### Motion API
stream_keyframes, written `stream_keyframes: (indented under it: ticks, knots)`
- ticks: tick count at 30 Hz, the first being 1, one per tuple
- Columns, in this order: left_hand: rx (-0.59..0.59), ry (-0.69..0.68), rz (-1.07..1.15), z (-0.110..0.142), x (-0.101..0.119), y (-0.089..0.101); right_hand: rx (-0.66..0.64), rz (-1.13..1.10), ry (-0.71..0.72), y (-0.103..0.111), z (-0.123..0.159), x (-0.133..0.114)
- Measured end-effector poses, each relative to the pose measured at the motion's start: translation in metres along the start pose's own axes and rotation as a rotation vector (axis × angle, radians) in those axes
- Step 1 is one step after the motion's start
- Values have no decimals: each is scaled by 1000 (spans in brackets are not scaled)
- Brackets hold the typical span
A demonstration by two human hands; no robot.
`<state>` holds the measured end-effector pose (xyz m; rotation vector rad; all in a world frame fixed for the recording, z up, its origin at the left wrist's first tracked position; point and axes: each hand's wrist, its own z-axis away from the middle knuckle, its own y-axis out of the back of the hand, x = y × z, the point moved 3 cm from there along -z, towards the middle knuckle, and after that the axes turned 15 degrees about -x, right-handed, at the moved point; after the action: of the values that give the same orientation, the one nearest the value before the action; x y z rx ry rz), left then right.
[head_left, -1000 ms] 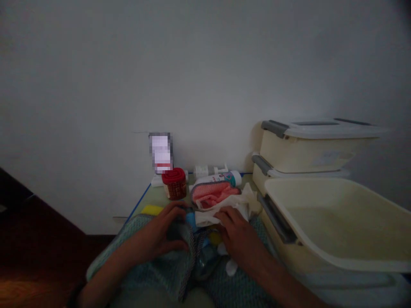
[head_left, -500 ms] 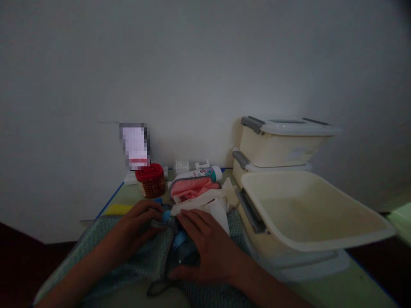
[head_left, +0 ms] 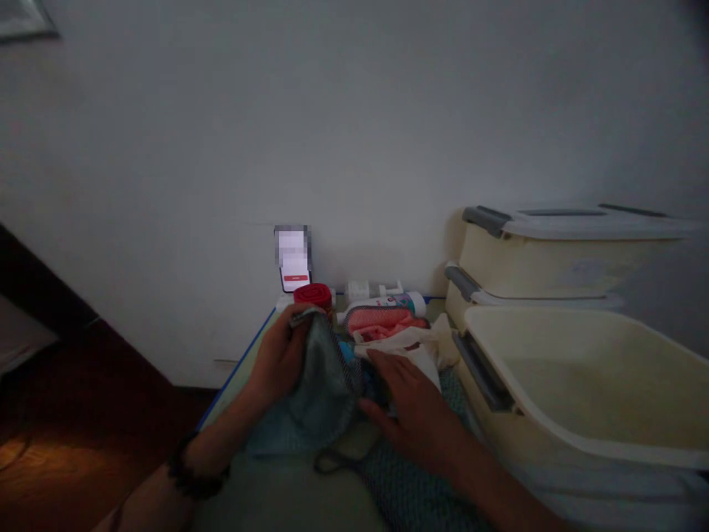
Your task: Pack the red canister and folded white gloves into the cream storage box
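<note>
"Left hand (head_left: pixel 277 358), what's it holding?"

"One edge of the green cloth (head_left: pixel 324 380), pinched between thumb and fingers, with the lower part spread over the table (head_left: pixel 282 491)."

"And the right hand (head_left: pixel 413 403)?"

"Thumb and fingers apart, beside the white wrapper (head_left: pixel 399 343). I can't tell whether it grips anything. A darker cloth (head_left: pixel 424 484) lies below that forearm."

"What's behind?"

"A pink cloth (head_left: pixel 382 323), then a white bottle (head_left: pixel 413 301) on its side. Left of them, a red roll (head_left: pixel 313 294) stands before a phone (head_left: pixel 295 260)."

"Off to the right?"

"An open tub (head_left: pixel 598 391), with stacked boxes (head_left: pixel 543 262) behind it."
</note>
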<state>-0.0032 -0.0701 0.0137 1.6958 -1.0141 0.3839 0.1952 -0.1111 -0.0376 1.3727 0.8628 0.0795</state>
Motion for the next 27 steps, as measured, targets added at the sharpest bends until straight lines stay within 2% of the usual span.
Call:
stream_keyframes:
  ticks: [3, 5, 8, 10, 13, 16, 18, 20, 24, 27]
  knots:
    - [144, -47, 12, -23, 21, 16, -9, -37, 81, 10, -5, -6]
    - [245, -100, 50, -37, 34, 25, 40, -93, 108, 22, -16, -14]
    - [378, -153, 226, -49, 44, 36, 139, -257, 43, 40, -38, -24]
    - [412, -150, 363, -53, 44, 40, 120, -365, -13, 50, -51, -30]
    - [387, -134, 437, -54, 42, 41, -18, -380, 41, 59, -63, -39]
    - [341, -112, 403, -54, 38, 42, -220, -407, 146, 60, -66, -43]
    - [335, -114, 360, -54, 36, 45, -291, -465, 153, 58, -66, -42]
    - [321, -130, 315, -54, 35, 50, -249, -471, 125, 59, -67, -40]
    - [273, -114, 331, -56, 31, 57, -17, -495, 80, 67, -60, -43]
    - [218, -92, 466, -54, 36, 54, -19, -482, 106, 65, -54, -51]
